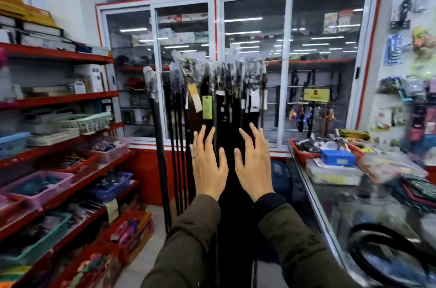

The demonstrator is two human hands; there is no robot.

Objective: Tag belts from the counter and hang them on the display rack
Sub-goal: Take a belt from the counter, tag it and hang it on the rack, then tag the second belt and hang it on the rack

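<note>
Several dark belts hang side by side from the display rack in front of me, some with paper tags, one of them green. My left hand and my right hand are raised side by side before the hanging belts, fingers spread, palms away from me, holding nothing. A black belt lies coiled on the glass counter at the lower right.
Red shelves with plastic baskets of small goods line the left side. A glass-door cabinet stands behind the rack. The counter's far end carries a red tray, a blue box and loose packets.
</note>
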